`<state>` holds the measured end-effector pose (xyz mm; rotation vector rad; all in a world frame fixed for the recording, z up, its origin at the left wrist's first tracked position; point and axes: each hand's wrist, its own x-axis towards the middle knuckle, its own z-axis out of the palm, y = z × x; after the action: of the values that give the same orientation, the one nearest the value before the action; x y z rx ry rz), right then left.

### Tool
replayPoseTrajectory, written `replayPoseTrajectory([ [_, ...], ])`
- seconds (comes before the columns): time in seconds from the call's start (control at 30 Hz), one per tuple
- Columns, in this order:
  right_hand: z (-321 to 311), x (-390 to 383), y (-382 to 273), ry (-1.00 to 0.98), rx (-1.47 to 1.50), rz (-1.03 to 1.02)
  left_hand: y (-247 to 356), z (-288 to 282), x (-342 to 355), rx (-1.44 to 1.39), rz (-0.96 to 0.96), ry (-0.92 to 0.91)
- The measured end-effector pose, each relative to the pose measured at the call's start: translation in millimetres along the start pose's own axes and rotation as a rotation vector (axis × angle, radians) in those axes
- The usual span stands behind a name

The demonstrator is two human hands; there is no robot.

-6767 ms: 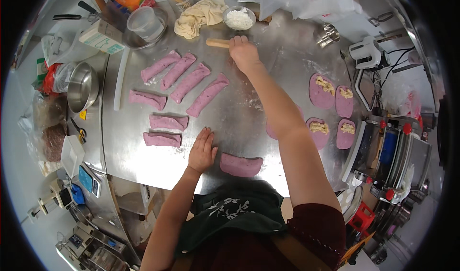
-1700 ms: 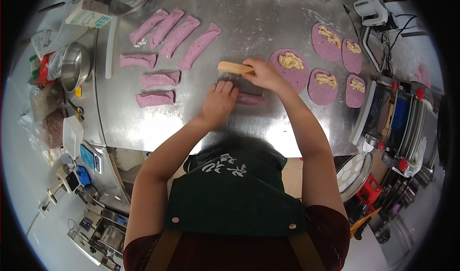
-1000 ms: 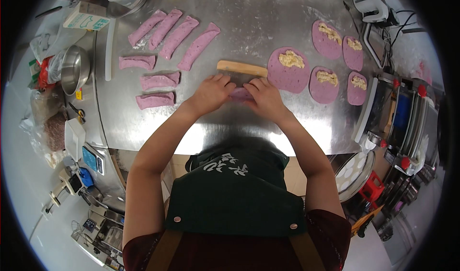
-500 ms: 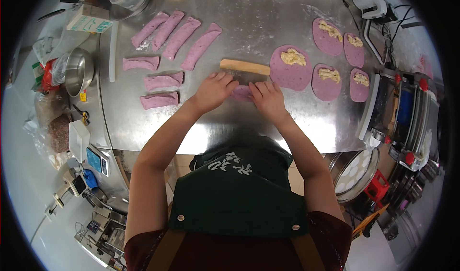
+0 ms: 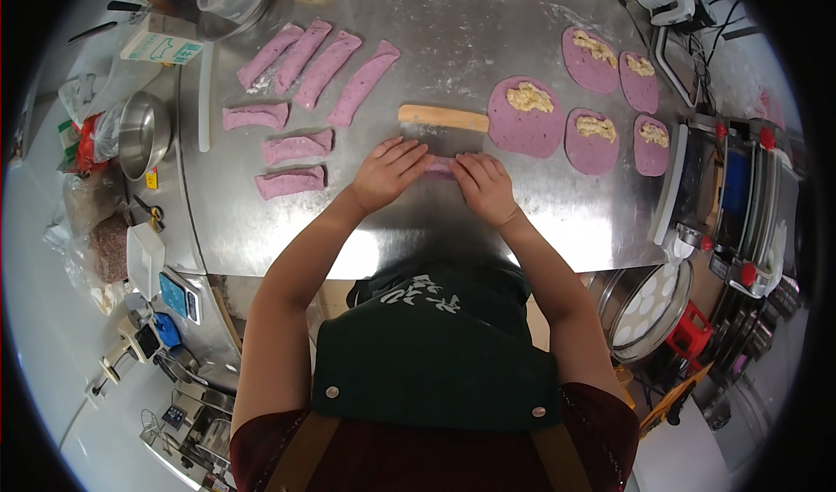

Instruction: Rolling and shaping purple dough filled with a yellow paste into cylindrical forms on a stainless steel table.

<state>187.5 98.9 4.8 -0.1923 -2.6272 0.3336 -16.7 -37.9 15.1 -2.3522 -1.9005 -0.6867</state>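
Both my hands are on one purple dough roll (image 5: 440, 168) near the front of the steel worktable. The fingers of my left hand (image 5: 390, 176) curl over its left end, held close together. On its right end, the fingers of my right hand (image 5: 484, 187) are bent and press down. Only the middle of the roll shows between them. Just beyond lies a dough scraper (image 5: 442, 117) with a wooden handle. Right of it is a large flat purple dough round (image 5: 526, 119) topped with a pale yellow filling (image 5: 529, 97).
Several finished purple rolls (image 5: 327, 69) lie at the left. Smaller filled dough pieces (image 5: 592, 142) sit at the right. A white bar (image 5: 205, 96) and a metal bowl (image 5: 144, 135) are by the left edge. A machine with red knobs (image 5: 740, 196) stands right.
My hands have drawn slightly toward me along with the dough roll, which looks narrower between them. The scraper and the other dough pieces keep their places on the table.
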Motion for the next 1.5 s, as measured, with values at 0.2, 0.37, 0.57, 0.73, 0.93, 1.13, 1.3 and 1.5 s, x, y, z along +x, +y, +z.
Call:
replayPoseTrajectory([
  [0.2,-3.0,-11.1,-5.0,-0.016,-0.029,-0.027,6.2,1.4,-12.8,0.037,0.024,-0.012],
  [0.37,-5.8,-6.6,-9.6,-0.058,-0.030,-0.007,13.4,1.3,-1.6,-0.069,-0.107,-0.026],
  [0.57,1.8,-1.6,-15.2,-0.042,0.013,0.209,14.5,9.6,3.1,-0.003,-0.164,-0.147],
  [0.73,3.5,-10.0,-19.1,-0.025,0.033,0.190,15.6,12.7,-5.2,-0.031,-0.147,-0.130],
  [0.93,-1.2,-2.6,-19.9,-0.027,0.072,0.221,22.5,7.8,0.8,-0.064,-0.228,-0.114],
  [1.13,0.8,-13.5,-28.0,0.000,0.126,0.214,26.6,16.2,-13.3,-0.037,-0.173,-0.099],
  [1.3,-0.7,-4.6,-29.4,-0.014,0.116,0.261,31.1,6.4,3.3,-0.058,-0.239,-0.056],
  [1.5,-1.5,-19.7,-39.4,-0.010,0.068,0.146,36.2,17.3,-20.0,0.000,-0.130,-0.044],
])
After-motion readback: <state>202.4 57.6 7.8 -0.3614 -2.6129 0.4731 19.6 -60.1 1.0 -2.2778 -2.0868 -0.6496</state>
